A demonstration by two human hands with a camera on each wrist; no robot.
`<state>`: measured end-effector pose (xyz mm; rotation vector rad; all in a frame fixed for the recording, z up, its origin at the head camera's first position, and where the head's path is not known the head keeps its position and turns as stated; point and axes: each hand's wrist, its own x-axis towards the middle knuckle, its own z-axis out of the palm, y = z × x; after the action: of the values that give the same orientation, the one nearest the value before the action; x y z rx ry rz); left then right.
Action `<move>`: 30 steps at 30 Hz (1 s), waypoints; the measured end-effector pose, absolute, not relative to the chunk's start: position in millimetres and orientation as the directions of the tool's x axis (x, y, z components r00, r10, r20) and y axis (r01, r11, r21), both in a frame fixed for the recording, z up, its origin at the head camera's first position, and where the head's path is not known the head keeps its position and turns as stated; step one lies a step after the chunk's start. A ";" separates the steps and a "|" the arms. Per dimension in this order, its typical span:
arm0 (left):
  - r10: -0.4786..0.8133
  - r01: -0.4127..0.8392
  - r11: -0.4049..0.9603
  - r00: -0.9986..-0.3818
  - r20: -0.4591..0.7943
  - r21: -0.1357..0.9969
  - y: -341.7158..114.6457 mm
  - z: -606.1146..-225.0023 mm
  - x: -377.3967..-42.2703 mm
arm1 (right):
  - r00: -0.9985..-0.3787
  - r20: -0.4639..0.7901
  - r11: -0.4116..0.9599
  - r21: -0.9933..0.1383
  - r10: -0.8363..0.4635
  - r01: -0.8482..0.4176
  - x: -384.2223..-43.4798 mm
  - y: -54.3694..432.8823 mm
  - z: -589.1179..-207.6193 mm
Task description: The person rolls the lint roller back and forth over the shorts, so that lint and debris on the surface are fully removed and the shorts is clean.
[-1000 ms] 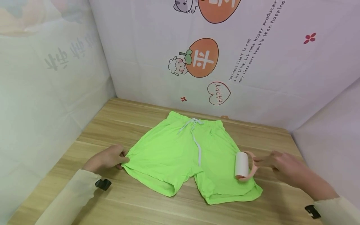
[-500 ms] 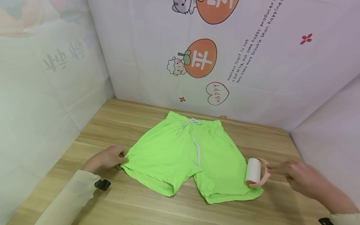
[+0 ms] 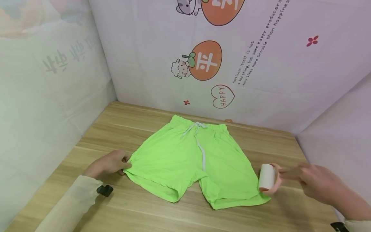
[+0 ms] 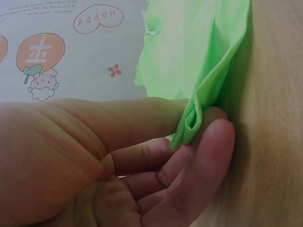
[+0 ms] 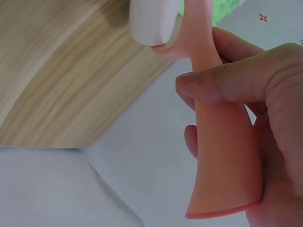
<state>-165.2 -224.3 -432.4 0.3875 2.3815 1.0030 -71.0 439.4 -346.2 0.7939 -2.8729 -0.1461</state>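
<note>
Neon green shorts (image 3: 171,154) with a white drawstring (image 3: 202,149) lie spread out on the wooden table, waistband toward the back wall. My left hand (image 3: 111,163) pinches the hem corner of the left-side leg; in the left wrist view the folded green cloth (image 4: 191,120) sits between thumb and fingers. Around the pink handle (image 5: 225,151) of a lint roller my right hand (image 3: 321,183) is curled. The lint roller's white roll (image 3: 266,177) is at the outer edge of the right-side leg, overlapping its hem corner in the head view.
White cloth walls printed with cartoon fruit (image 3: 205,60) and lettering enclose the table (image 3: 139,214) at the back and both sides. The right wall (image 3: 345,129) stands close beyond my right hand. A dark band (image 3: 105,190) is on my left sleeve.
My right hand has moved right and slightly toward me, taking the lint roller from the middle of the right-side leg to its outer edge. My left hand keeps its pinch on the hem.
</note>
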 end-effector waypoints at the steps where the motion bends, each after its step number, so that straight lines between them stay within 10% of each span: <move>1: 0.447 0.062 0.685 -0.822 -0.352 0.726 -224.3 -432.6 -165.0 | -0.845 0.134 0.855 0.131 -0.517 -0.502 -72.6 437.7 -346.1; 30: 0.450 0.069 0.683 -0.823 -0.346 0.727 -224.1 -434.2 -166.0 | -0.760 0.057 0.762 0.048 -0.648 -0.646 -157.6 359.4 -339.3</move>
<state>-166.0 -224.1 -434.2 0.3995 2.3869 1.0020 -157.6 359.4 -339.3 1.0596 -2.8825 -0.0396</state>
